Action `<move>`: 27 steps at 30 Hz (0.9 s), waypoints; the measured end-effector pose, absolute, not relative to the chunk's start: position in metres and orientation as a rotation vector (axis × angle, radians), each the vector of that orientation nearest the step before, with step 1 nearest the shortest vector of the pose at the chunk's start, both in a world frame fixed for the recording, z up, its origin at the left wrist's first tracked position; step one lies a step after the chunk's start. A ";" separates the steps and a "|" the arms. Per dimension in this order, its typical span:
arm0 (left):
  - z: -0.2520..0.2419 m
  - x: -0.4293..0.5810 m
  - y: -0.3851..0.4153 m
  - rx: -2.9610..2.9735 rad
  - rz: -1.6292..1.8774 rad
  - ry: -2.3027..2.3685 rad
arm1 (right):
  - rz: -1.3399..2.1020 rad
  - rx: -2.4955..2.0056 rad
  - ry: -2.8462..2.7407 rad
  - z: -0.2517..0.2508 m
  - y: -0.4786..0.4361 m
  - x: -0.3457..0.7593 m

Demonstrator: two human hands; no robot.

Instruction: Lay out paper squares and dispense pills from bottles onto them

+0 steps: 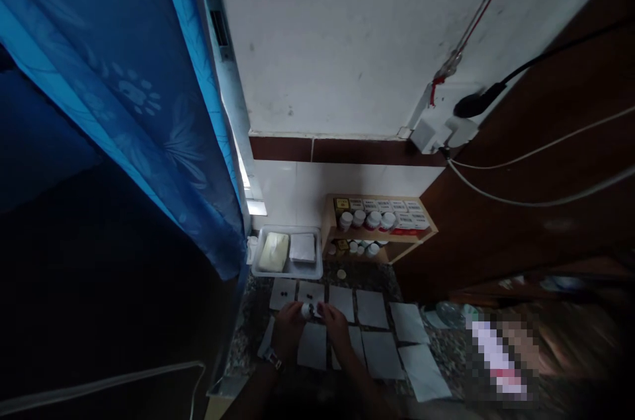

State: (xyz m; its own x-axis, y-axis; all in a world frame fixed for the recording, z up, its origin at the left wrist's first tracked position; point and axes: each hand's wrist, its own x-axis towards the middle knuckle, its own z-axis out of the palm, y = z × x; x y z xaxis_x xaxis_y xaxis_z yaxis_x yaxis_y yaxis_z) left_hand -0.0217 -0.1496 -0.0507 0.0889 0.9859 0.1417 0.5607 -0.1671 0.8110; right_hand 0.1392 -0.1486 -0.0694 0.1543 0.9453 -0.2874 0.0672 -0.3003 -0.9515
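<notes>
1. While both hands work low over the surface (251, 317), a blue curtain (149, 109) hangs close on the left and shades that side; nothing lies between the hands and the things in front.
2. White paper squares (372, 309) lie in rows on the surface, under and around the hands; two far ones carry small dark dots.
3. A tray (288, 271) sits just beyond the squares against the wall, holding a yellowish pad (274, 252) beside a white packet (302, 248).
4. Right of the tray stands a small wooden shelf (380, 235) with white jars (373, 219) on two levels.
5. Left hand (289, 324), a watch (272, 359) at its wrist, and right hand (333, 322) meet, fingers closed on a bottle (308, 311).
6. That bottle is small and white, held just above the squares; its label is too small to read.
</notes>
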 end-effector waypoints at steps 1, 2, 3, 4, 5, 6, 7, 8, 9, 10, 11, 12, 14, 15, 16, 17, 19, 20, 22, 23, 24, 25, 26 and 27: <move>-0.048 -0.018 -0.150 1.845 0.918 1.525 | 1.350 -1.526 -0.837 -0.067 -0.154 0.139; -0.046 -0.014 -0.151 1.893 0.896 1.525 | 1.416 -1.495 -0.694 -0.064 -0.159 0.138; -0.043 -0.010 -0.153 1.937 0.884 1.522 | 1.461 -1.474 -0.583 -0.062 -0.163 0.139; -0.041 -0.006 -0.154 1.977 0.872 1.508 | 1.491 -1.460 -0.506 -0.059 -0.165 0.140; -0.038 -0.002 -0.156 2.012 0.860 1.489 | 1.509 -1.452 -0.457 -0.057 -0.167 0.143; -0.034 0.002 -0.157 2.041 0.846 1.466 | 1.517 -1.448 -0.424 -0.055 -0.169 0.146; -0.031 0.006 -0.159 2.067 0.828 1.439 | 1.520 -1.442 -0.400 -0.053 -0.170 0.150; -0.027 0.010 -0.160 2.094 0.807 1.414 | 1.516 -1.434 -0.376 -0.052 -0.170 0.154; -0.023 0.015 -0.161 2.124 0.783 1.387 | 1.508 -1.418 -0.353 -0.051 -0.171 0.157; -0.019 0.019 -0.162 2.159 0.758 1.361 | 1.501 -1.391 -0.327 -0.050 -0.172 0.161; -0.015 0.024 -0.163 2.199 0.730 1.334 | 1.498 -1.358 -0.297 -0.049 -0.172 0.164; -0.012 0.029 -0.163 2.240 0.703 1.307 | 1.503 -1.321 -0.266 -0.048 -0.173 0.167; -0.007 0.037 -0.162 2.309 0.658 1.270 | 1.517 -1.260 -0.204 -0.048 -0.174 0.171; -0.005 0.040 -0.161 2.331 0.639 1.262 | 1.525 -1.236 -0.177 -0.047 -0.174 0.173; -0.003 0.042 -0.160 2.343 0.623 1.260 | 1.531 -1.215 -0.153 -0.047 -0.174 0.175; -0.002 0.044 -0.159 2.347 0.614 1.262 | 1.532 -1.192 -0.137 -0.047 -0.173 0.177; -0.001 0.045 -0.157 2.335 0.612 1.274 | 1.544 -1.144 -0.116 -0.046 -0.172 0.180; -0.001 0.045 -0.156 2.323 0.619 1.282 | 1.557 -1.120 -0.109 -0.045 -0.172 0.181; -0.001 0.045 -0.155 2.296 0.632 1.302 | 1.598 -1.073 -0.099 -0.044 -0.170 0.185; -0.002 0.044 -0.154 2.280 0.639 1.314 | 1.622 -1.049 -0.096 -0.043 -0.169 0.186; -0.003 0.044 -0.154 2.261 0.649 1.324 | 1.645 -1.028 -0.098 -0.042 -0.168 0.188; -0.004 0.044 -0.154 2.240 0.661 1.336 | 1.662 -1.016 -0.102 -0.041 -0.168 0.190; -0.006 0.043 -0.154 2.217 0.675 1.346 | 1.674 -1.011 -0.111 -0.040 -0.167 0.191; -0.008 0.043 -0.154 2.193 0.688 1.355 | 1.684 -1.011 -0.122 -0.040 -0.166 0.192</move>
